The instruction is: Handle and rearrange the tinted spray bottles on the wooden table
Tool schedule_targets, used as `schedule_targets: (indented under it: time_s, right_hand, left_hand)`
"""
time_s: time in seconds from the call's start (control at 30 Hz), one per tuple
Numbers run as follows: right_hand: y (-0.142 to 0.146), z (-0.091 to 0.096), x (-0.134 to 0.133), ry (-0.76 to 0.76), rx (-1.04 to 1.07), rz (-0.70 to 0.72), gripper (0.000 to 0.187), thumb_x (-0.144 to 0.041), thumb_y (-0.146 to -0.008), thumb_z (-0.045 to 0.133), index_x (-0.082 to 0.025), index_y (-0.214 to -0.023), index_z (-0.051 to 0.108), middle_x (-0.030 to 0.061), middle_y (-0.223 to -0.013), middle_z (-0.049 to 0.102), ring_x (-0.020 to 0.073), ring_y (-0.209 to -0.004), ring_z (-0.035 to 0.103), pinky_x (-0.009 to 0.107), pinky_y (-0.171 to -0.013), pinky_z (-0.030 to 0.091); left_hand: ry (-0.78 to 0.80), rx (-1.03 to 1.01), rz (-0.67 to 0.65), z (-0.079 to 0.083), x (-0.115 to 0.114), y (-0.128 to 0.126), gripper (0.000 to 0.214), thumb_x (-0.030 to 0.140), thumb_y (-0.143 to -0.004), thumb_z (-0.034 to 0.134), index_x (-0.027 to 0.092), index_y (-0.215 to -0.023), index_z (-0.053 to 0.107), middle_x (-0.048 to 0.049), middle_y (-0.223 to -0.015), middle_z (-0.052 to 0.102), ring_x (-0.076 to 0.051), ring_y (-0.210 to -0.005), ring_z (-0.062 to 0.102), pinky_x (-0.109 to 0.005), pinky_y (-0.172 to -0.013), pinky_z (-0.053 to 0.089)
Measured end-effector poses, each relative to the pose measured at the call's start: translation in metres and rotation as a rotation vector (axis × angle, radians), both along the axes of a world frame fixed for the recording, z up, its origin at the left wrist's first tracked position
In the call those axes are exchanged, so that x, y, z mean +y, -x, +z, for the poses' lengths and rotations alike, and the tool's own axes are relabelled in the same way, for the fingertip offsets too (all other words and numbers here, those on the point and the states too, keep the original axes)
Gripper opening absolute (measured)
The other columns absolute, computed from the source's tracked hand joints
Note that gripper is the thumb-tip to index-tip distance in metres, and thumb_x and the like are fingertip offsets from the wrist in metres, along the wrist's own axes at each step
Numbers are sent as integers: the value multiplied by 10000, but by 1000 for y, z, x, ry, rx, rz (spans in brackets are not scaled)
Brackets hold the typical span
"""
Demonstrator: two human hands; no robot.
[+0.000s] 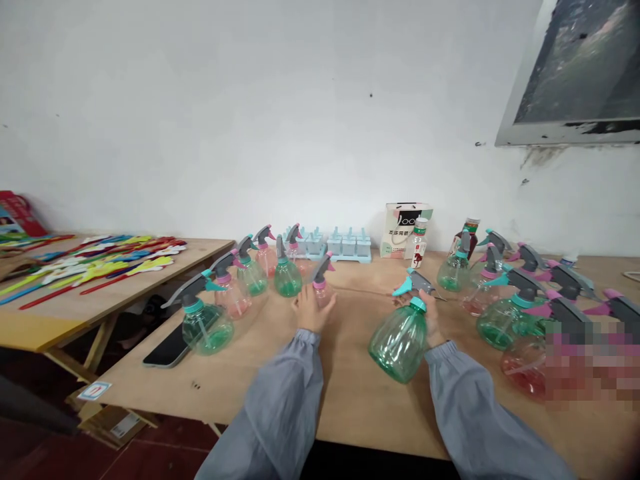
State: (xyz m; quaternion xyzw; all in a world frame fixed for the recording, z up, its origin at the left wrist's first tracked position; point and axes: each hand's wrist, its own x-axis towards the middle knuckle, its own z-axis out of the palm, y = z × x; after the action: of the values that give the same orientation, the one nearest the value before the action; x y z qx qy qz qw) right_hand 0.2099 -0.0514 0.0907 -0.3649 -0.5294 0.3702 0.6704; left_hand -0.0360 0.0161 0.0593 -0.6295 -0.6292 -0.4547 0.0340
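Within the right grip (431,321), its fingers closed about the neck, is a green spray bottle (399,341): translucent, ribbed and rounded, with a turquoise collar, a grey head and a turquoise nozzle end pointing left. The bottle is tilted, its base swung toward the lower left of the grip. Beyond the left grip (311,310), whose fingers and thumb curve part-way round it, is a pink spray bottle (321,293) with a grey head and pink collar; whether the fingers are pressed firmly on it cannot be told, as the hand covers most of its body.

Left of the left grip, a standing green bottle (207,331) contains a pale dip tube; its base appears deeper green, though liquid cannot be told from tinted plastic. Further pink and green bottles stand behind it. Right of the right grip is a second cluster, including a broad green bottle (501,325) and a reddish-pink bottle (525,368), both with inner tubes. Behind the two grips, near the wall, are pale-blue moulds (350,248) with upright handles, a paper bag (395,233) and a labelled drink bottle (419,245). All stand on the brown desk (360,413).
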Motion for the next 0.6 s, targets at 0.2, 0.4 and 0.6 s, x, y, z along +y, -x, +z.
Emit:
schedule_targets:
  time_s: [0.2,0.4,0.6]
  right_hand:
    - [3,1,-1,122,148,28,523,-728,-810,405,-265,-769,645,67,-728,719,281,-745,687,410,-677,556]
    - [4,3,-1,147,83,104,588,-768,-793,378,-250,-818,654,77,-761,724,287,-804,697,412,-722,559]
    - [9,8,-6,117,140,46,543,-730,-783,443,-248,-853,683,90,-786,738,305,-836,700,434,-764,560]
  left_hand:
    - [-3,-15,-132,-3,-2,-3,525,477,-796,667,200,-1213,509,-130,-1172,651,-302,-1135,601,-454,-970,390]
    - [8,-9,-156,-2,-2,-1,527,470,-790,675,201,-1215,518,-125,-1169,644,-306,-1148,594,-454,-970,397]
    - [-1,-20,-150,0,-5,-3,521,448,-781,688,206,-1209,517,-117,-1175,643,-299,-1139,594,-446,-958,404]
